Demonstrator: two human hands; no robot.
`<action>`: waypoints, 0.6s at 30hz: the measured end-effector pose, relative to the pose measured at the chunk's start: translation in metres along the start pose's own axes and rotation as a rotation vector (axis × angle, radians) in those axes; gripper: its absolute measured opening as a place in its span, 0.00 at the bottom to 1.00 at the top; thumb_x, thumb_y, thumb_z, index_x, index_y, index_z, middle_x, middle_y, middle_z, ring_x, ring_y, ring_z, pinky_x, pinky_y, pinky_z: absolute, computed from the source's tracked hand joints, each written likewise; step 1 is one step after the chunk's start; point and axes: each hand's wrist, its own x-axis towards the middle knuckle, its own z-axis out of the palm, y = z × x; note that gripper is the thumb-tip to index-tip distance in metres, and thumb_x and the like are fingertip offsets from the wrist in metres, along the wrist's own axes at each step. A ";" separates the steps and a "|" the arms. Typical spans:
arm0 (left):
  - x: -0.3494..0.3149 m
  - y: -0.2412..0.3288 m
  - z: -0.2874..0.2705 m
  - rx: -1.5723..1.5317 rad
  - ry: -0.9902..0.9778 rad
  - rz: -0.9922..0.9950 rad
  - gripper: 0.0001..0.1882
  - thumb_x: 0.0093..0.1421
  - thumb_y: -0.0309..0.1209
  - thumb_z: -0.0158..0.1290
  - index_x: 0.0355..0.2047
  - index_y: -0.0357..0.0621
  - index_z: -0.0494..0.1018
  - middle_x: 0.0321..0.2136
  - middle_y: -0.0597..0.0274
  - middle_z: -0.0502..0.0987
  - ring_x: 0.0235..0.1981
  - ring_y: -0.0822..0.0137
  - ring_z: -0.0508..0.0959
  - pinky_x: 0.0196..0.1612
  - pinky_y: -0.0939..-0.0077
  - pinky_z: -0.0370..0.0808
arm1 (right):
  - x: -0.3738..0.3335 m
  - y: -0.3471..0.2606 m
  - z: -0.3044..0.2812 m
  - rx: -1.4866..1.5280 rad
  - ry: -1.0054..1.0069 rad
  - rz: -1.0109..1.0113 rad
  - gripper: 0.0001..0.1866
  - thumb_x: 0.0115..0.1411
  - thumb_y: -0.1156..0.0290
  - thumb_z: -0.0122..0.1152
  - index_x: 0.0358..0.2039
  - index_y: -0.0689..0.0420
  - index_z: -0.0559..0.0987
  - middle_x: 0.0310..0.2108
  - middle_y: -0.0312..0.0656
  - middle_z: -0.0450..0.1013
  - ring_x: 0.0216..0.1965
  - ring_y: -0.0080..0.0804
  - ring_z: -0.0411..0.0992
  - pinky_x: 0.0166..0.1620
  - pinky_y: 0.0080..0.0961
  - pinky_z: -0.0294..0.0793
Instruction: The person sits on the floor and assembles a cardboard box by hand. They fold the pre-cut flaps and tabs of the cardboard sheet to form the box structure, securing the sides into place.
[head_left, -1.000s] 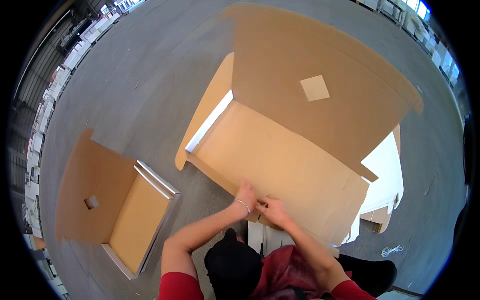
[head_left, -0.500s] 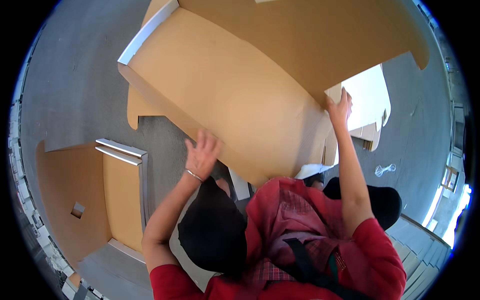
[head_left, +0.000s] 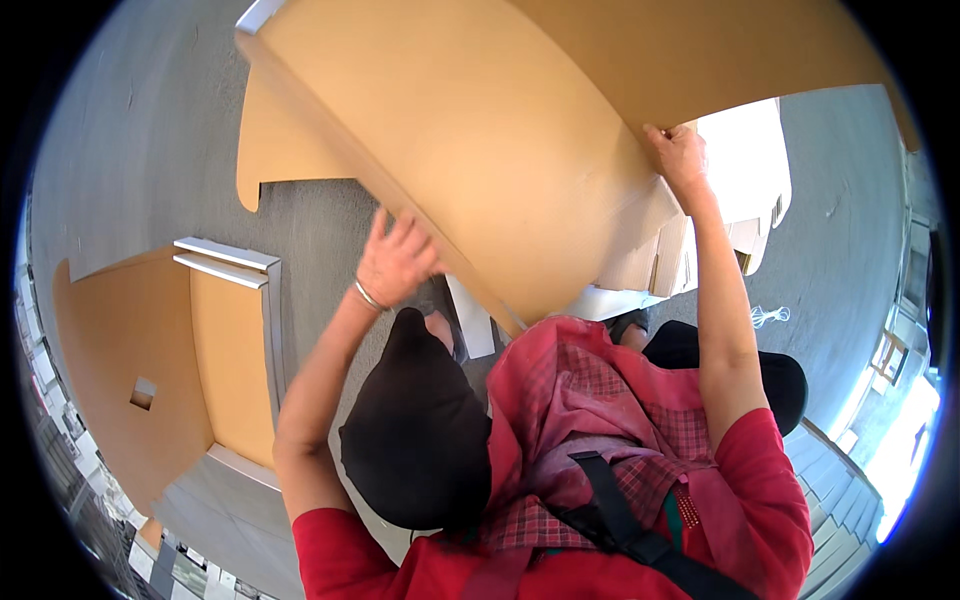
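A large cardboard box [head_left: 450,130], brown inside with a white outer face, is partly folded in front of me, its wide flap raised at the far right. My right hand [head_left: 682,160] pinches the cardboard at the right corner, where the flap meets the base. Along the near left edge a narrow side wall [head_left: 370,165] stands up. Beside that wall is my left hand [head_left: 402,258], slightly blurred, its fingers spread and holding nothing. Whether its fingertips touch the wall is hard to tell.
A second open box [head_left: 235,350] with white edges stands on the grey floor to the left. Under the work, white flat cardboard pieces [head_left: 750,160] are stacked. A bundle of white string [head_left: 770,316] lies at right. More flat sheets [head_left: 840,500] are at lower right.
The box has shifted away from me and tilted, its near right end bending up. My right hand has moved farther away with the corner. My left hand has moved slightly away from me.
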 end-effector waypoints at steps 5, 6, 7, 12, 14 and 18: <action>-0.005 -0.043 -0.013 0.105 -0.122 -0.044 0.14 0.51 0.37 0.55 0.38 0.48 0.72 0.45 0.53 0.70 0.57 0.51 0.66 0.58 0.36 0.57 | 0.024 -0.013 0.001 0.028 -0.033 -0.040 0.22 0.57 0.53 0.59 0.39 0.61 0.81 0.33 0.50 0.78 0.34 0.42 0.76 0.41 0.32 0.73; -0.014 -0.041 -0.008 0.080 -0.173 -0.002 0.15 0.51 0.34 0.53 0.40 0.48 0.72 0.47 0.51 0.69 0.58 0.50 0.65 0.58 0.36 0.58 | 0.033 -0.008 0.004 0.054 -0.056 -0.045 0.23 0.58 0.53 0.58 0.40 0.62 0.80 0.33 0.49 0.79 0.34 0.40 0.76 0.41 0.32 0.73; -0.022 -0.038 -0.004 0.051 -0.222 0.039 0.16 0.51 0.31 0.52 0.42 0.48 0.71 0.49 0.50 0.68 0.59 0.49 0.63 0.57 0.36 0.59 | 0.045 0.007 0.011 0.125 -0.091 -0.059 0.24 0.58 0.52 0.57 0.43 0.61 0.79 0.35 0.50 0.78 0.36 0.43 0.76 0.42 0.33 0.73; -0.047 -0.004 0.011 -0.012 -0.286 0.091 0.17 0.51 0.33 0.51 0.43 0.49 0.72 0.53 0.49 0.66 0.61 0.48 0.62 0.50 0.40 0.68 | 0.037 0.005 0.043 0.531 -0.325 -0.055 0.26 0.60 0.53 0.54 0.49 0.63 0.75 0.38 0.46 0.77 0.36 0.36 0.75 0.40 0.30 0.73; -0.054 0.003 0.019 -0.004 -0.290 0.026 0.16 0.51 0.33 0.51 0.42 0.49 0.73 0.52 0.48 0.67 0.61 0.48 0.62 0.49 0.43 0.70 | 0.031 -0.006 0.039 0.481 -0.432 0.005 0.25 0.61 0.54 0.53 0.48 0.63 0.74 0.37 0.44 0.76 0.36 0.34 0.74 0.38 0.30 0.74; -0.056 -0.007 0.005 -0.152 -0.270 0.022 0.15 0.51 0.31 0.51 0.41 0.47 0.74 0.52 0.46 0.67 0.60 0.46 0.63 0.48 0.48 0.73 | 0.026 -0.025 0.019 0.316 -0.587 -0.035 0.22 0.63 0.56 0.50 0.44 0.64 0.74 0.33 0.44 0.75 0.31 0.31 0.75 0.31 0.28 0.75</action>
